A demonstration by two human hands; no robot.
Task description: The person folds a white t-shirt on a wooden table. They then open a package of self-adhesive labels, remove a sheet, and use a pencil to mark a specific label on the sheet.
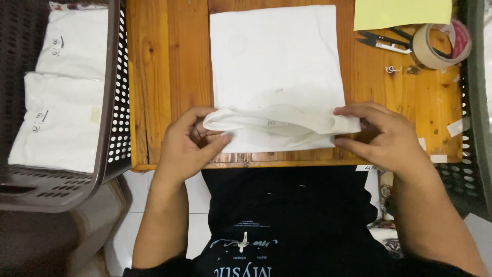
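Observation:
A folded white garment [274,66] lies flat on the wooden table [169,77], running from the far edge toward me. Its near end is rolled up into a thick fold [279,123]. My left hand [187,146] pinches the left corner of that fold between thumb and fingers. My right hand [382,133] grips the right corner, fingers curled over the cloth. Both hands are at the table's front edge, above my black shirt.
A brown perforated basket [115,102] on the left holds folded white garments in clear bags [61,123]. At the back right are a yellow sheet [402,13], small snips [384,42] and a roll of tape [435,46]. Another dark basket wall [474,92] is at the right.

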